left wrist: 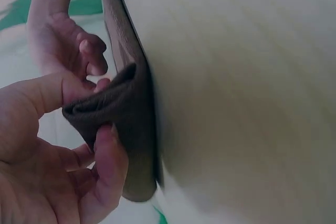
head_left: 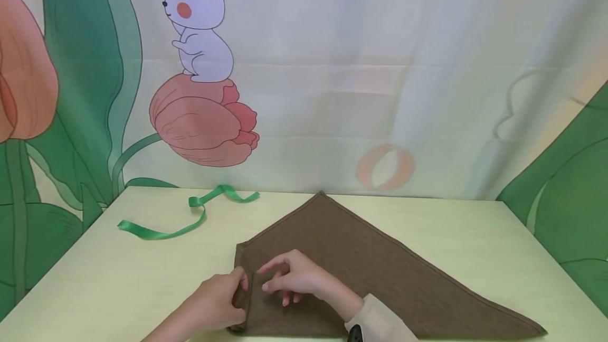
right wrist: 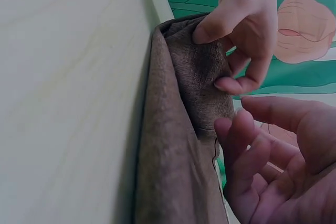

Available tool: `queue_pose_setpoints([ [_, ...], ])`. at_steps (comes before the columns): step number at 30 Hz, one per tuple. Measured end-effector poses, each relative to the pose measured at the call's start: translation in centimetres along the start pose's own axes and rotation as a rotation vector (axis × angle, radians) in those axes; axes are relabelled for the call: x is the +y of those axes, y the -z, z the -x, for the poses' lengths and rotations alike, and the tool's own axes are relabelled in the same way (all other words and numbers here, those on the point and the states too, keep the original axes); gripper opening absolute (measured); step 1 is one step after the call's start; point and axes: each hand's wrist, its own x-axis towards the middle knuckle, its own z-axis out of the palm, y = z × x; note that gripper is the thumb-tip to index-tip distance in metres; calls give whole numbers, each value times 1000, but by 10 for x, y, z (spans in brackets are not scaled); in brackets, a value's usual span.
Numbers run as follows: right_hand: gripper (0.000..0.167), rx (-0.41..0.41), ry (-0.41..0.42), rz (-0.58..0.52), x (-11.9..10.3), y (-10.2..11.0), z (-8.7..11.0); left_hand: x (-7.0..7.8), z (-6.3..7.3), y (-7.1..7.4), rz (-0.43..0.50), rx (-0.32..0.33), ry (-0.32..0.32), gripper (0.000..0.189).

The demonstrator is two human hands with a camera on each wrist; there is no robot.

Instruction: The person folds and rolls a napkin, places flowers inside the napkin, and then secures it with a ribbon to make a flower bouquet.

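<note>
A brown cloth [head_left: 361,263] lies spread on the table, its peak pointing to the back and a long corner reaching right. Its left end is turned over into a flat fold [left wrist: 113,103], with layers showing at the end in the left wrist view. My left hand [head_left: 216,300] grips this fold between thumb and fingers. Just to the right, my right hand [head_left: 301,277] hovers over the cloth with fingers loosely bent and nothing in them. In the right wrist view its fingertips [right wrist: 249,124] are close beside the fold.
A curled green ribbon [head_left: 178,231] lies on the pale table [head_left: 90,284] at the back left. Behind the table hangs a printed curtain [head_left: 304,94] with a rabbit and tulips. The cloth's right corner comes near the table's front edge.
</note>
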Motion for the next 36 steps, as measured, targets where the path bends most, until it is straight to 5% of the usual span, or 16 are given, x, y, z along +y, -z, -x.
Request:
queue_pose_setpoints([
  [8,19,23,-1,-1,4,8,12,19,-10,-10,-43,-44,-39,56],
  [15,8,-5,11,18,13,7,17,21,-10,-16,-8,-94,-127,80],
  [23,9,-43,19,62,16,1,18,7,-9,-7,168,-178,-220,58],
  [29,11,-27,11,129,14,-4,17,-2,-4,-2,169,-187,-172,36],
  [36,15,-10,17,166,12,-9,17,-7,-2,-2,168,-195,-121,36],
])
